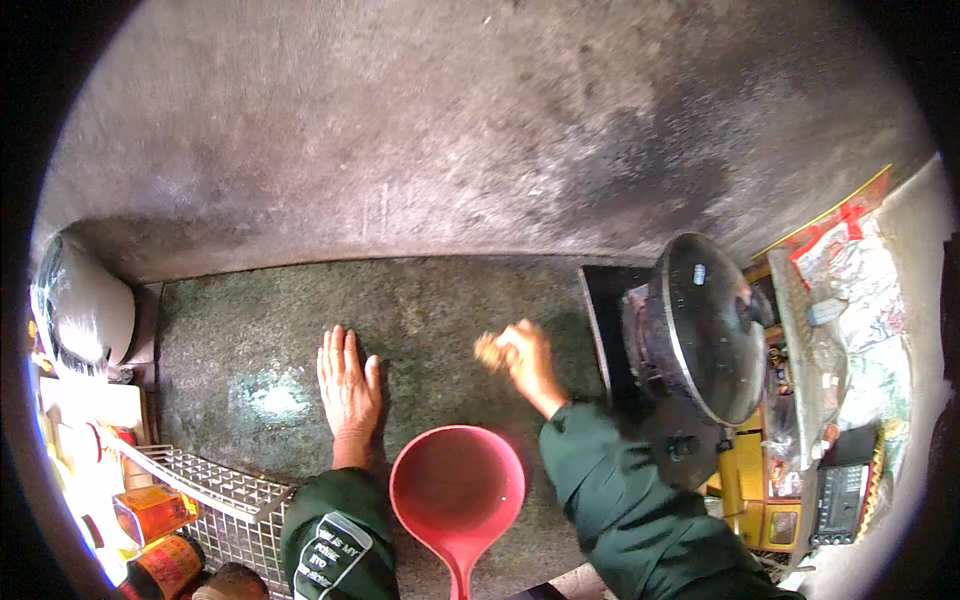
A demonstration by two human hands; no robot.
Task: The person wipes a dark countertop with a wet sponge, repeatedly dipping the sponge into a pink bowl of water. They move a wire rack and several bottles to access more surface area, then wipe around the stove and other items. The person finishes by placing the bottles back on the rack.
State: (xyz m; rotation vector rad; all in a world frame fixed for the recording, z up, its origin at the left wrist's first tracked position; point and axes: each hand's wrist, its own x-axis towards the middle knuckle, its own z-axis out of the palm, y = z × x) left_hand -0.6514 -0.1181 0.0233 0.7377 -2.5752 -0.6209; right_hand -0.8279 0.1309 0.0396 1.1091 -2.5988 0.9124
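My left hand (349, 391) lies flat, palm down, on the dark stone countertop (427, 300), holding nothing. To the right of it my right hand (528, 361) is closed on a brownish, rough scrubber or wad (492, 351), blurred, over the counter. What exactly the wad is cannot be told. Between my forearms, nearer to me, a red plastic ladle (457, 480) rests with its round bowl facing up and its handle towards me. A wet, shiny patch (277, 397) shows on the counter left of my left hand.
A gas stove (611, 337) with a lidded pan (709, 330) stands at the right. At the lower left are a white wire rack (240, 525) and bottles (165, 562). A plastic-covered appliance (90, 307) stands at the far left. A stained wall (450, 135) rises behind the counter.
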